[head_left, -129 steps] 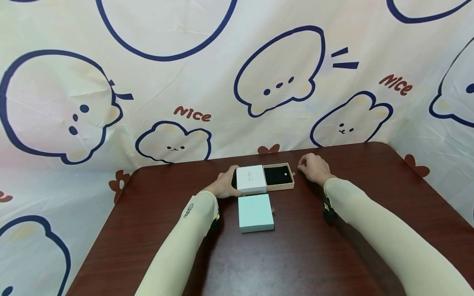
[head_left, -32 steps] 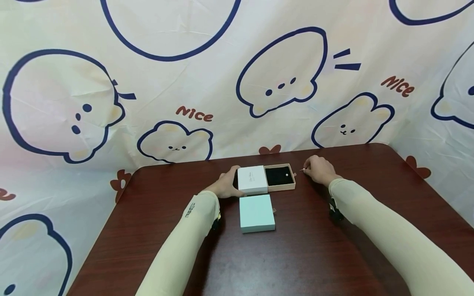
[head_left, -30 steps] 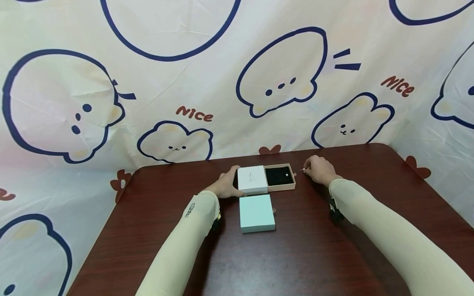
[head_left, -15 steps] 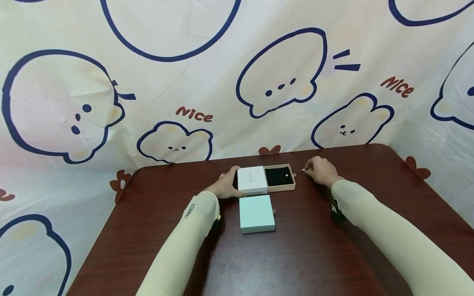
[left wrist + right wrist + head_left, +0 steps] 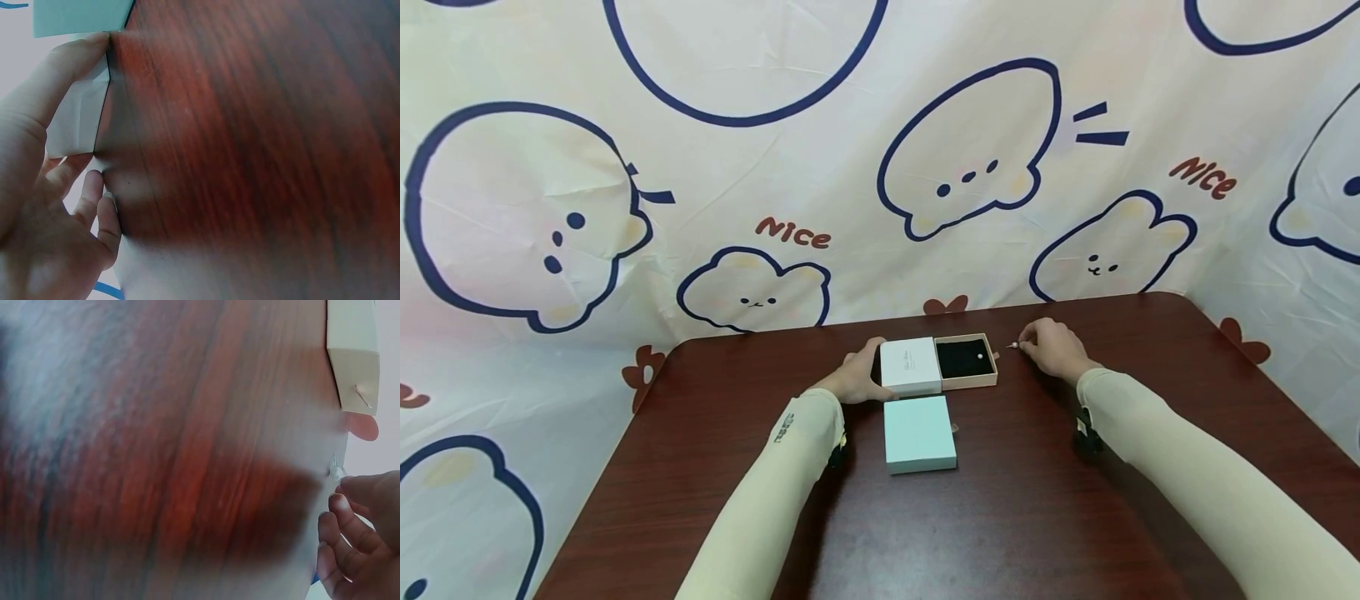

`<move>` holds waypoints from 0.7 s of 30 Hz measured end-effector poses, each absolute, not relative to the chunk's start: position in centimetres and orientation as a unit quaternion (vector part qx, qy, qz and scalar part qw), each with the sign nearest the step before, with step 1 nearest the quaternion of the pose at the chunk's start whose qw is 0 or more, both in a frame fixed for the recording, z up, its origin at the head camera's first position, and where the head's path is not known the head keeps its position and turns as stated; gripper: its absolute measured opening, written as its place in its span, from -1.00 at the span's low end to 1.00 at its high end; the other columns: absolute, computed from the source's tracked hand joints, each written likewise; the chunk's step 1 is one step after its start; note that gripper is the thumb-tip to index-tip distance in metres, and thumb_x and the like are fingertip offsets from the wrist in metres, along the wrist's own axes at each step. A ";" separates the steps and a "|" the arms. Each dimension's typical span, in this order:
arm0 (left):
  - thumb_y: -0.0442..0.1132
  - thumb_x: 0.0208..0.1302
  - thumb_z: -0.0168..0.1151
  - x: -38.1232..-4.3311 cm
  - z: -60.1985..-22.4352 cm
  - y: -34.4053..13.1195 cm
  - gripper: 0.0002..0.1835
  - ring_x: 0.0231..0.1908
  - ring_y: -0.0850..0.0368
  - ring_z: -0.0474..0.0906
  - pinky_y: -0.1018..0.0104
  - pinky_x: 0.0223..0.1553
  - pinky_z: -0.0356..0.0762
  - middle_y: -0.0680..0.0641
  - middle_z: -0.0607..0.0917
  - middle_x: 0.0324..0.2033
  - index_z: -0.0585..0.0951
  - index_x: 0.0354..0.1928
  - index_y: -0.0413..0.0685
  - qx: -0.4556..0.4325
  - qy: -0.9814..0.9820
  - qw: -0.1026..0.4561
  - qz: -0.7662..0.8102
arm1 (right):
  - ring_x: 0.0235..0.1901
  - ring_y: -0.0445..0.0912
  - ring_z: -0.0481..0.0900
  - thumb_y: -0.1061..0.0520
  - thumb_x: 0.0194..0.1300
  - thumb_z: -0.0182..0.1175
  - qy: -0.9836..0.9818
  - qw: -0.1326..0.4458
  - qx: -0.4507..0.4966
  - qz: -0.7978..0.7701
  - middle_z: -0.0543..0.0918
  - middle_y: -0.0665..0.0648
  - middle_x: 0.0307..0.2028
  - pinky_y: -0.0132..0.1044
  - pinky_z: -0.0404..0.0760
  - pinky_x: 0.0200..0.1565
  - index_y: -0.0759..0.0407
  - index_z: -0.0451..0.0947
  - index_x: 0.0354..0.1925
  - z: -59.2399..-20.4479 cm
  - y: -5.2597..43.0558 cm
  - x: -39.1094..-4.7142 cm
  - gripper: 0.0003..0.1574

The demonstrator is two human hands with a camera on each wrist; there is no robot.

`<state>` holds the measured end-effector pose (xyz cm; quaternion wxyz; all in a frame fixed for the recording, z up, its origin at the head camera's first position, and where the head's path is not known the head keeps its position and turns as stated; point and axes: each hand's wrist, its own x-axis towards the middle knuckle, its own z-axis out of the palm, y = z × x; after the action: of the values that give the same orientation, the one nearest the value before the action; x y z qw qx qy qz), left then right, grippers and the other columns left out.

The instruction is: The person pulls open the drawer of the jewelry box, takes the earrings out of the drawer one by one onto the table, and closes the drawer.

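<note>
My left hand [image 5: 853,377] grips the left end of a white jewelry box sleeve [image 5: 910,365], thumb along its near side and fingers at its far side. The box's drawer [image 5: 966,383] is pulled out to the right, showing a black pad [image 5: 961,358] with one pearl on it. Right of the drawer, my right hand [image 5: 1051,346] holds a small pearl stud earring [image 5: 337,472] at its thumb and fingertips, its thin pin pointing away from them. The other fingers are curled in the right wrist view. The left wrist view shows the thumb [image 5: 69,69] against the white sleeve.
A closed mint-green box [image 5: 920,433] lies just in front of the white one, with a small pull tab on its right. Both stand on a dark wooden table [image 5: 985,533]. A patterned cloth [image 5: 850,167] hangs behind the table.
The earring, not visible in the oldest frame, now shows more beyond my right fingertips, its pearl included. My right hand has shifted slightly right. My left hand and both boxes stay put.
</note>
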<state>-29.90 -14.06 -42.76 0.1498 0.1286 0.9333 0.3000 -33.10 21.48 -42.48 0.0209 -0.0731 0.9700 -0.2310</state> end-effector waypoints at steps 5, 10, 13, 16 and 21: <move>-0.10 0.17 0.51 -29.8 -42.7 -14.1 0.10 0.36 -0.19 0.18 -0.13 0.33 0.29 -0.21 0.37 0.35 -0.04 0.59 0.06 0.127 0.932 0.151 0.303 | -0.29 0.06 0.58 0.15 0.48 0.13 0.968 0.009 -0.076 -0.241 0.72 0.31 -0.15 0.00 0.58 -0.13 0.33 0.66 -0.03 -42.4 21.6 -32.9 -0.71; -0.10 0.18 0.51 -29.7 -42.6 -14.1 0.10 0.37 -0.20 0.18 -0.13 0.33 0.29 -0.20 0.35 0.36 -0.04 0.59 0.06 0.127 0.932 0.151 0.305 | -0.28 0.08 0.59 0.15 0.48 0.12 0.967 0.001 -0.079 -0.241 0.72 0.34 -0.09 0.02 0.58 -0.13 0.34 0.65 0.02 -42.3 21.7 -32.7 -0.68; -0.10 0.18 0.50 -29.7 -42.6 -14.1 0.10 0.37 -0.20 0.18 -0.14 0.33 0.29 -0.20 0.35 0.36 -0.04 0.59 0.06 0.126 0.932 0.152 0.305 | -0.26 0.09 0.60 0.14 0.49 0.10 0.967 -0.004 -0.081 -0.240 0.71 0.36 -0.06 0.05 0.59 -0.10 0.35 0.64 0.03 -42.2 21.7 -32.6 -0.66; -0.10 0.17 0.51 -29.7 -42.6 -14.1 0.11 0.37 -0.20 0.18 -0.14 0.32 0.30 -0.21 0.36 0.36 -0.05 0.59 0.05 0.125 0.932 0.153 0.303 | -0.25 0.09 0.60 0.13 0.49 0.10 0.967 -0.008 -0.082 -0.241 0.72 0.36 -0.05 0.07 0.58 -0.08 0.34 0.64 0.03 -42.1 21.7 -32.5 -0.65; -0.10 0.16 0.52 -29.8 -42.6 -14.0 0.12 0.36 -0.20 0.20 -0.12 0.32 0.30 -0.23 0.37 0.35 -0.05 0.59 0.05 0.125 0.934 0.153 0.299 | -0.22 0.10 0.61 0.11 0.51 0.06 0.967 -0.012 -0.085 -0.241 0.71 0.36 -0.02 0.08 0.59 -0.05 0.34 0.63 0.06 -42.0 21.4 -32.5 -0.62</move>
<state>-29.83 -14.01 -42.63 0.1525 0.1250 0.9336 0.2991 -32.49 21.41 -42.00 -0.0118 -0.0853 0.9666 -0.2414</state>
